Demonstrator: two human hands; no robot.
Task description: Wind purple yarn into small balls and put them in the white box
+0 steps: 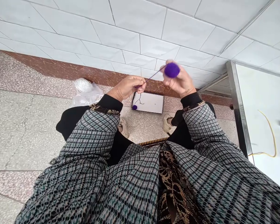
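My right hand (180, 81) is closed around a small purple yarn ball (172, 70), held up in front of the tiled wall. A purple strand (152, 75) runs from the ball down to my left hand (127, 87), whose fingers pinch it. Below my hands, a white box (149, 102) lies on the floor against the wall. Another small purple ball (134, 107) with a loose thread sits at the box's left corner. Both arms wear checked sleeves over black cuffs.
A clear plastic bag with white yarn (85, 88) lies on the floor at the left by the brown skirting. A white table with a metal edge (239, 109) stands at the right, with a yellow cord (272, 137) on it. My shoes (167, 123) rest on the speckled floor.
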